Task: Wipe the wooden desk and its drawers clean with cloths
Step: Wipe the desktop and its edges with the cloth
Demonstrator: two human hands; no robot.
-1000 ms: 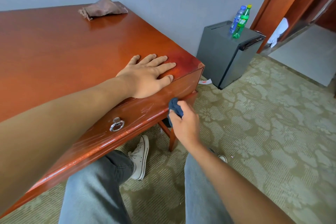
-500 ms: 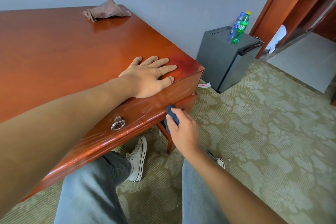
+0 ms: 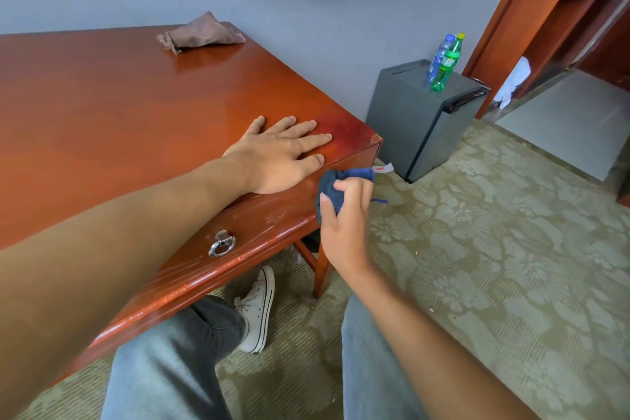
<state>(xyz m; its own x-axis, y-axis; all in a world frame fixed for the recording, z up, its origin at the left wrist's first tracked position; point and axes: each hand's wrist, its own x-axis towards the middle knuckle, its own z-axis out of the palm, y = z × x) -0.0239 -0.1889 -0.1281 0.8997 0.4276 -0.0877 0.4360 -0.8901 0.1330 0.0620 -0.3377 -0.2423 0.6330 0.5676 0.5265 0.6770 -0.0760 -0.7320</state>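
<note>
just blue cloth (image 3: 332, 189) in right hand (image 3: 344, 215)

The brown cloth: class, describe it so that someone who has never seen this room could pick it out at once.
Start at the wooden desk and look to its far corner by the grey wall. The brown cloth lies there crumpled, untouched by either hand. The only other cloth is the dark blue cloth, bunched in the right hand at the desk's front edge.

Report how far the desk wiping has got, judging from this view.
Done: the glossy red-brown wooden desk top shows no visible dirt, though that proves little. In hand: the right hand grips a bunched dark blue cloth at the desk's front corner edge, while the left hand rests flat on top. Left: the drawer front with the silver ring pull shows pale scuffs.
</note>
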